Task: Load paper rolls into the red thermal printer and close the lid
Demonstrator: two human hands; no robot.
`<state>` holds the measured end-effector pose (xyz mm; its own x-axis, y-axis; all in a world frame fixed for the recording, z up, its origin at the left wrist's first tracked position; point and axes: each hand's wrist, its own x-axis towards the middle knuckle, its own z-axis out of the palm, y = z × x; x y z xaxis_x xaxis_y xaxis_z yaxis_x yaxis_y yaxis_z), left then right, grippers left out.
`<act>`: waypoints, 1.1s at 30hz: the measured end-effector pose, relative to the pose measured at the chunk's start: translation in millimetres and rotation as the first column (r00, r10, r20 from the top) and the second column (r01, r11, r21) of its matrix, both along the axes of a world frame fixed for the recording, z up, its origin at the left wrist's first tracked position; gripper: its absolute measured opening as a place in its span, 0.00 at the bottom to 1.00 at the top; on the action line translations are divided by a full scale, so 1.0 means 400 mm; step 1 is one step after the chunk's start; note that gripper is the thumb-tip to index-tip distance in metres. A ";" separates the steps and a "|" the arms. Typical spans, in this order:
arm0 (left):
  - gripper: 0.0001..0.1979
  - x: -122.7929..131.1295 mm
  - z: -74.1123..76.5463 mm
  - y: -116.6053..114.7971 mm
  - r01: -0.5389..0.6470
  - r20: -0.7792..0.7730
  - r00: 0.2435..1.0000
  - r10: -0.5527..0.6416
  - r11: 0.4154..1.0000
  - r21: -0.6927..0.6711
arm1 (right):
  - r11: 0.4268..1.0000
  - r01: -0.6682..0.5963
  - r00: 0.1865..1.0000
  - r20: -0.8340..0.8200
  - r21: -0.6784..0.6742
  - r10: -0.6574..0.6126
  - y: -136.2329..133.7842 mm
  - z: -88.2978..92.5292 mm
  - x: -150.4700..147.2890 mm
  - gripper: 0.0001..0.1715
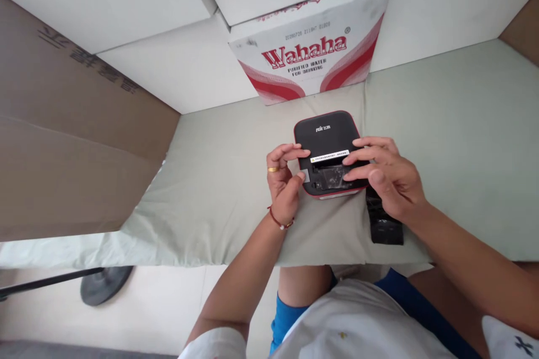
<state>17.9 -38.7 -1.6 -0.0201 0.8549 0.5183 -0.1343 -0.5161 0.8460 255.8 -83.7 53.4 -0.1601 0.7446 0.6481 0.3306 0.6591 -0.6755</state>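
A small black device with a red rim [326, 133] lies on the pale green cloth [219, 179] of the table. It bears a white logo and a white label strip. My left hand [284, 179] grips its left edge, fingers curled and thumb pressed to the side. My right hand [385, 176] rests on its right front part, fingers bent and fingertips pressing on the label strip and a clear plastic film there. A black wrapped item [385, 224] lies under my right wrist near the table's front edge.
A white and red Wahaha water carton [311, 45] stands right behind the device against white panels. A brown cardboard sheet [63, 140] leans at the left. A black round stand base [105, 285] sits on the floor below the table's left front.
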 end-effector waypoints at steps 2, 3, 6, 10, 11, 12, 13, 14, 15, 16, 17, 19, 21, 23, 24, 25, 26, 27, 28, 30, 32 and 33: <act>0.31 0.002 -0.001 0.006 0.003 0.046 0.999 0.001 0.996 -0.088 | 0.995 0.075 0.997 0.003 0.060 -0.076 -0.004 0.001 0.002 0.27; 0.35 0.002 -0.001 0.009 0.018 0.066 0.998 -0.008 0.989 -0.149 | 0.991 0.109 0.994 0.011 0.082 -0.110 -0.006 0.003 0.002 0.27; 0.45 0.001 0.003 0.016 0.133 0.136 0.986 -0.096 0.946 -0.296 | 0.982 0.141 0.989 0.031 0.128 -0.146 -0.008 0.008 0.001 0.26; 0.48 0.005 0.008 0.015 0.269 0.249 0.950 -0.188 0.896 -0.352 | 0.982 0.127 0.989 0.060 0.137 -0.136 -0.011 0.016 0.000 0.25; 0.49 0.007 0.008 0.014 0.293 0.274 0.941 -0.199 0.885 -0.362 | 0.982 0.130 0.988 0.068 0.135 -0.140 -0.011 0.017 0.000 0.25; 0.49 0.010 0.007 0.013 0.313 0.293 0.933 -0.210 0.875 -0.368 | 0.982 0.135 0.987 0.073 0.135 -0.145 -0.012 0.016 -0.001 0.25; 0.50 0.012 0.007 0.012 0.328 0.305 0.927 -0.219 0.870 -0.370 | 0.980 0.140 0.986 0.074 0.138 -0.151 -0.012 0.015 -0.001 0.25; 0.50 0.014 0.006 0.012 0.337 0.310 0.923 -0.227 0.867 -0.367 | 0.979 0.144 0.985 0.075 0.141 -0.156 -0.013 0.013 -0.002 0.25; 0.50 0.016 0.004 0.012 0.341 0.309 0.922 -0.233 0.867 -0.364 | 0.977 0.150 0.984 0.077 0.148 -0.163 -0.013 0.011 -0.003 0.25; 0.50 0.018 0.003 0.013 0.342 0.310 0.921 -0.235 0.868 -0.359 | 0.974 0.160 0.981 0.082 0.159 -0.174 -0.014 0.009 -0.003 0.24; 0.49 0.019 0.001 0.014 0.343 0.313 0.920 -0.235 0.870 -0.354 | 0.969 0.174 0.977 0.092 0.175 -0.192 -0.014 0.009 -0.004 0.24; 0.48 0.022 -0.002 0.016 0.345 0.323 0.917 -0.235 0.873 -0.344 | 0.960 0.189 0.968 0.126 0.207 -0.217 -0.013 0.016 -0.002 0.25; 0.46 0.027 -0.005 0.017 0.356 0.343 0.908 -0.240 0.874 -0.330 | 0.975 0.114 0.976 0.163 0.191 -0.146 -0.005 0.038 0.003 0.26; 0.45 0.033 -0.007 0.016 0.361 0.371 0.898 -0.236 0.877 -0.318 | 0.999 0.000 0.978 0.209 0.048 -0.010 0.014 0.076 0.009 0.28; 0.44 0.036 -0.006 0.016 0.358 0.387 0.894 -0.226 0.878 -0.316 | 0.998 -0.018 0.969 0.245 -0.058 0.032 0.029 0.099 0.009 0.28; 0.43 0.038 -0.004 0.017 0.353 0.405 0.890 -0.211 0.880 -0.318 | 0.986 0.005 0.951 0.307 -0.168 0.047 0.048 0.123 0.008 0.29; 0.41 0.039 -0.002 0.018 0.347 0.423 0.885 -0.193 0.880 -0.325 | 0.963 0.065 0.915 0.400 -0.261 0.046 0.070 0.147 0.002 0.28; 0.39 0.039 0.002 0.019 0.343 0.442 0.880 -0.175 0.877 -0.337 | 0.936 0.143 0.857 0.514 -0.322 0.046 0.094 0.169 -0.007 0.26; 0.36 0.037 0.006 0.022 0.343 0.459 0.874 -0.159 0.870 -0.353 | 0.911 0.216 0.776 0.629 -0.350 0.058 0.118 0.188 -0.021 0.23; 0.30 0.028 0.013 0.029 0.348 0.488 0.863 -0.126 0.850 -0.395 | 0.881 0.314 0.575 0.809 -0.355 0.122 0.164 0.214 -0.060 0.16; 0.27 0.016 0.018 0.039 0.354 0.508 0.856 -0.098 0.826 -0.438 | 0.853 0.396 0.394 0.902 -0.340 0.176 0.199 0.224 -0.105 0.16; 0.27 0.009 0.019 0.044 0.359 0.517 0.852 -0.087 0.816 -0.454 | 0.840 0.432 0.330 0.924 -0.329 0.192 0.211 0.224 -0.127 0.18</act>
<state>21.4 -20.9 6.2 0.0917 0.9955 -0.0220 -0.6225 0.0745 0.7791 205.1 0.8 143.0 -0.2750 0.9237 -0.2669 0.9608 0.2738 -0.0425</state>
